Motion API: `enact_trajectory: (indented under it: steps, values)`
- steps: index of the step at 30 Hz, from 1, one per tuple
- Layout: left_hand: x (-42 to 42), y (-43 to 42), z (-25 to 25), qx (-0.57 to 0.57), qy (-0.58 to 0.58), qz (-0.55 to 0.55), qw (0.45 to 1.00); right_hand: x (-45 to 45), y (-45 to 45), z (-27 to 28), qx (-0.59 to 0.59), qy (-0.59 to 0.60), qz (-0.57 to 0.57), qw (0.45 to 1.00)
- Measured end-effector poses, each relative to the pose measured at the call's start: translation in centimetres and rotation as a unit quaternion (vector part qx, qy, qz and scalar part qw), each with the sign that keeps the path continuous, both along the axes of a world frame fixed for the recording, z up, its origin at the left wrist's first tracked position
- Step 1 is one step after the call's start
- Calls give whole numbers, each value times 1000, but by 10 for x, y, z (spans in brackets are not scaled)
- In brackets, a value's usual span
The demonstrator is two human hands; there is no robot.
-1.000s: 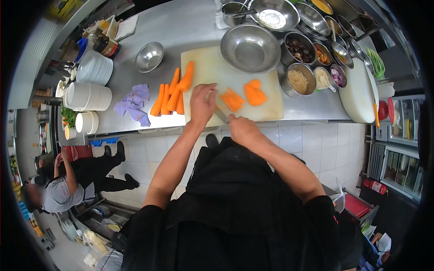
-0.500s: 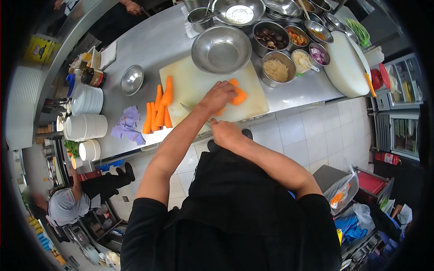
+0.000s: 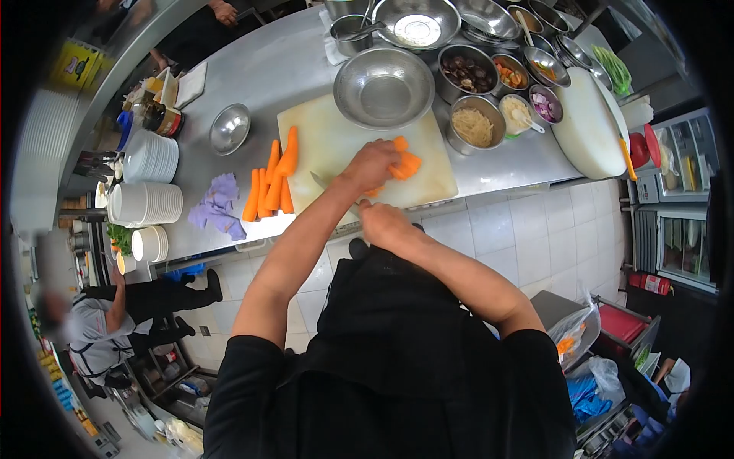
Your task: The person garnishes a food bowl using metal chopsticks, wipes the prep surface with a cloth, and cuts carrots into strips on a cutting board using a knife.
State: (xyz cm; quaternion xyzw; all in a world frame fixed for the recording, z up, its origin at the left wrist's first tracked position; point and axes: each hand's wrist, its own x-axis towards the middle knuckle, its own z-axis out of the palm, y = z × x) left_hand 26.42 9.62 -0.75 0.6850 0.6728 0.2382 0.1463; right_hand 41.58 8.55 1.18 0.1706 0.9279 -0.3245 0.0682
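My right hand (image 3: 384, 224) is closed around the handle of a knife (image 3: 318, 180) near the front edge of the cutting board (image 3: 313, 130). The blade points left and passes beneath my left forearm, so its middle is hidden. My left hand (image 3: 373, 164) has its fingers bent down on the carrot slices (image 3: 407, 166) at the board's right half; the fingertips are partly hidden. Several peeled whole carrots (image 3: 269, 183) lie together across the board's left edge. A large steel bowl (image 3: 384, 90) rests on the board's far side.
Behind on the right stand a pot of pale strips (image 3: 472, 127), a pot of dark pieces (image 3: 464, 73) and a bowl of chopped onion (image 3: 544, 103). At left are a small steel bowl (image 3: 229, 128), a purple cloth (image 3: 218, 206) and stacked plates (image 3: 151, 157). A co-worker (image 3: 107, 329) is at far left.
The view has shifted slightly, so the table's things sit a little differently. Both hands keep nearly the same place at the board. The co-worker at left has changed posture.
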Motion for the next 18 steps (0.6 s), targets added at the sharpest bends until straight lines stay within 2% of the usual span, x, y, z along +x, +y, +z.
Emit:
enact_trajectory:
  steps: [1,3,5,6,7,8,9,10,12,15,18]
  values:
    - [-1,-4,6,26,-21,16,999,-1,3,-3,-1,-2,1,1000]
    - [-6,-18,17,34,-179,162,970,0,13,-8,-36,-13,-11,999]
    - [-8,-43,29,47,-319,261,910,2,30,7,-105,-32,-31,994]
    - [-10,-58,32,59,-379,287,878,2,37,-22,-54,5,-34,998]
    - [-11,-70,33,71,-439,312,840,2,44,-18,-68,-7,-64,996]
    - [-10,-81,14,52,-448,332,828,2,51,-7,-81,-21,-92,992]
    - [-6,-89,-8,27,-420,367,829,4,54,0,-95,-35,-118,988]
    - [0,-94,-31,4,-392,403,827,5,55,2,-71,-34,-97,992]
    - [19,-93,-32,-67,-318,485,812,3,57,5,-20,-29,-58,998]
    - [31,-101,-22,-68,-91,477,871,5,44,19,10,-58,-47,997]
    - [26,-123,-12,-13,-41,402,915,5,35,18,51,-88,-38,994]
